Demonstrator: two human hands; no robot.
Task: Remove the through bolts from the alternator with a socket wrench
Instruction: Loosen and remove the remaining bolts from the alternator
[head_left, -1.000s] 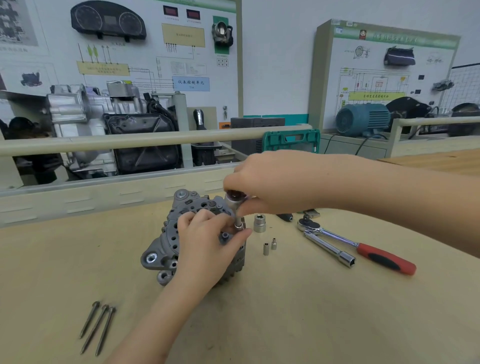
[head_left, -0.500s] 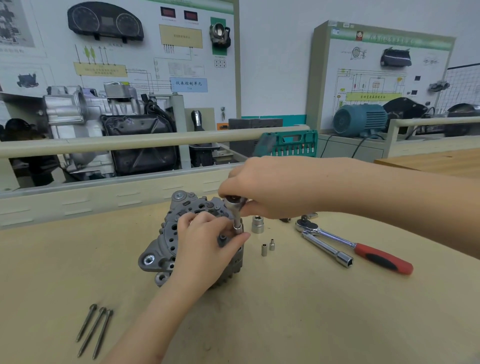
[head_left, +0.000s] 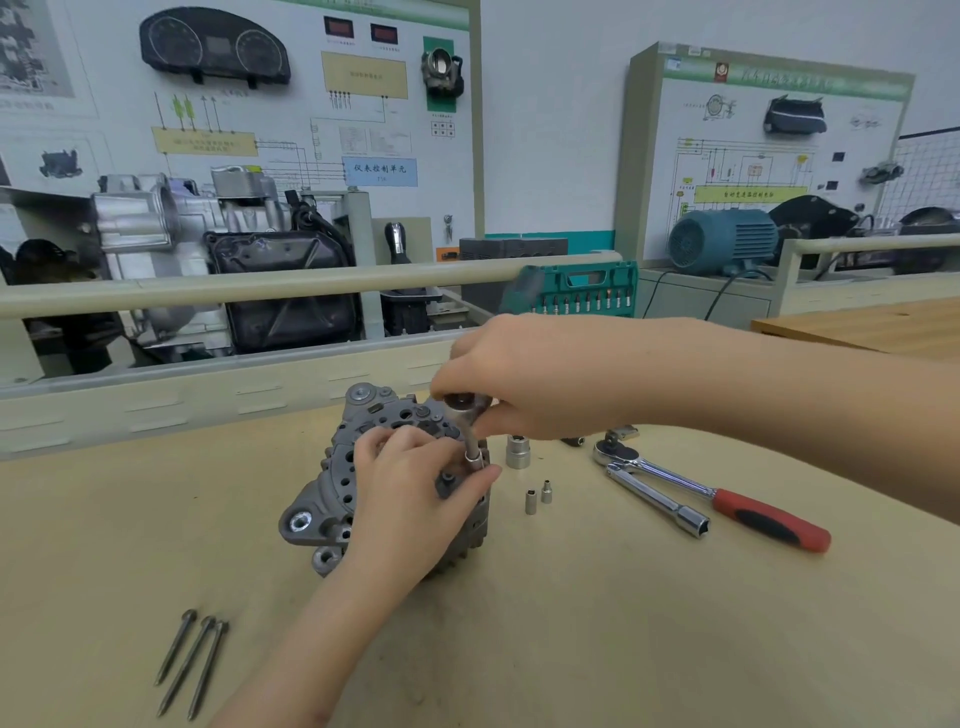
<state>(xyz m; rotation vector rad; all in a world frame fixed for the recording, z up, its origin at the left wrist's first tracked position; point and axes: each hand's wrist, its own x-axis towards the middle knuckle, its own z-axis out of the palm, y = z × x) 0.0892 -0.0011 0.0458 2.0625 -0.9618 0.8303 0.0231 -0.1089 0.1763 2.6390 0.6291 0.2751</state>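
Three long, dull-grey through bolts (head_left: 189, 662) lie side by side on the pale tan workbench (head_left: 597, 623), near its front left and well apart from the alternator (head_left: 332, 493). That alternator, a cast grey metal housing with round vent holes and mounting lugs, sits on the bench centre with its perforated end face upward. Over its top lies the left hand (head_left: 410, 514), fingers curled onto the housing and thumb tip beside the lower end of a shiny chrome socket driver (head_left: 470, 426). This slim steel shaft stands nearly upright at the housing's right edge. Its knurled upper end is pinched by the curled fingers of the right hand (head_left: 535, 379), which hides much of the tool's head. Just right of the alternator stands a squat chrome socket (head_left: 518, 451), with two tiny sockets (head_left: 538, 497) nearer the front. Farther right rest a ratchet wrench with a red and black grip (head_left: 727, 501) and a polished extension bar (head_left: 660, 501) alongside it. Behind the bench rail stands a green bit case (head_left: 582, 288).
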